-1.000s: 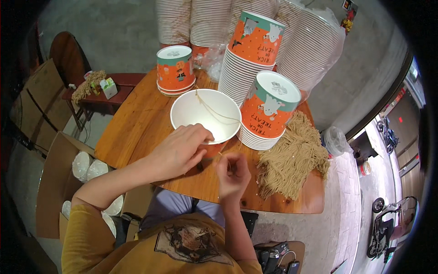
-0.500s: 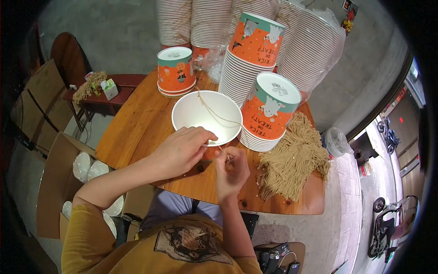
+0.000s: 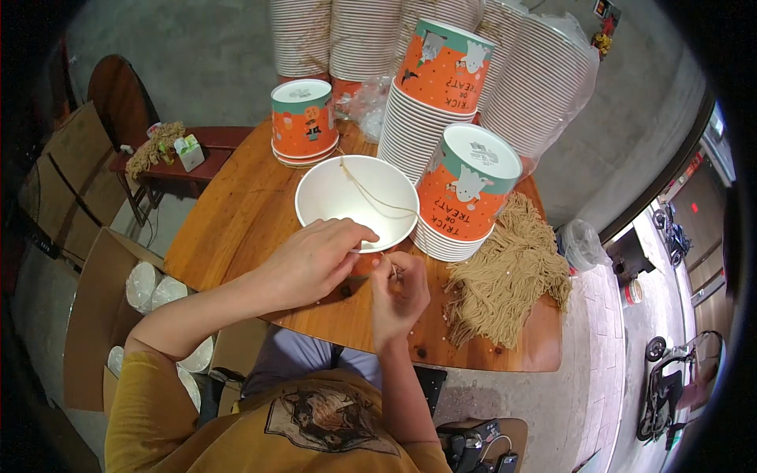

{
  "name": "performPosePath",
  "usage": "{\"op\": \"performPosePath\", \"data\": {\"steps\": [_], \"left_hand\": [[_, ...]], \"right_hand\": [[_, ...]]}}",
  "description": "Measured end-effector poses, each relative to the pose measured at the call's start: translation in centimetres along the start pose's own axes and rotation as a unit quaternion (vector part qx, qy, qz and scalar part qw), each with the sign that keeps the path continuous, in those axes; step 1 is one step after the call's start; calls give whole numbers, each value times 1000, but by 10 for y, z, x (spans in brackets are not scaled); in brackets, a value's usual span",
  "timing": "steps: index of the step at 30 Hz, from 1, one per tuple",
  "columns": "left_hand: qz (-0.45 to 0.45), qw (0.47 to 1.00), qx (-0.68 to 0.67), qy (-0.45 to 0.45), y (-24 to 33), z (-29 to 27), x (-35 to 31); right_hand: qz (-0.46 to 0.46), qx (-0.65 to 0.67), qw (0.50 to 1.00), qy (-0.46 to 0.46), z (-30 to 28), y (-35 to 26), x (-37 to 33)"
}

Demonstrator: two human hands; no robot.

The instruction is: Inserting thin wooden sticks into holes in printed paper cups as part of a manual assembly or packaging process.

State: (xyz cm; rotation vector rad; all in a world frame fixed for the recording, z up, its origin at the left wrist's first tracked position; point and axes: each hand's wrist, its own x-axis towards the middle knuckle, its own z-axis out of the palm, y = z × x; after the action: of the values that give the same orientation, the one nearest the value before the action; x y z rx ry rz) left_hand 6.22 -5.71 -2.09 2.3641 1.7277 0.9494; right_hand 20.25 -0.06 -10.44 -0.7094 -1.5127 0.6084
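Note:
A white-lined paper bucket (image 3: 347,193) sits tilted toward me on the wooden table, its orange outside showing just below the near rim. My left hand (image 3: 315,256) grips that near rim, thumb and fingers around the wall. A thin tan string (image 3: 377,199) runs from the far rim across the mouth to the right side. Just below the near right rim, my right hand (image 3: 400,296) is closed in a pinch on the string's end; the fingertips partly hide it. Right of that hand lies a heap of tan strings (image 3: 509,272).
Upside-down orange-and-green buckets stand stacked beside the bucket (image 3: 465,189), behind it (image 3: 418,118) and at the far left (image 3: 303,126). Tall bagged stacks (image 3: 536,79) line the back. On the floor at left, an open cardboard box (image 3: 98,315) holds white wrapped stacks.

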Motion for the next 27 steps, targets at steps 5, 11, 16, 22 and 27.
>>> {"op": "performPosePath", "data": {"steps": [5,11,16,22,27], "left_hand": [[-13,1000,-16,-12,4,1,2],[-33,998,-36,-36,4,-2,7],[-77,986,-96,-112,-10,-8,26],[-95,948,-162,-257,-28,-12,52],[-99,947,-144,-269,-26,-9,56]], "right_hand": [[-14,-40,999,-21,-3,0,1],[-18,-44,999,-24,-4,1,4],[-16,-45,998,-28,-5,-2,6],[21,-29,999,-32,-7,-8,9],[55,14,997,-54,-11,-8,9]]}}
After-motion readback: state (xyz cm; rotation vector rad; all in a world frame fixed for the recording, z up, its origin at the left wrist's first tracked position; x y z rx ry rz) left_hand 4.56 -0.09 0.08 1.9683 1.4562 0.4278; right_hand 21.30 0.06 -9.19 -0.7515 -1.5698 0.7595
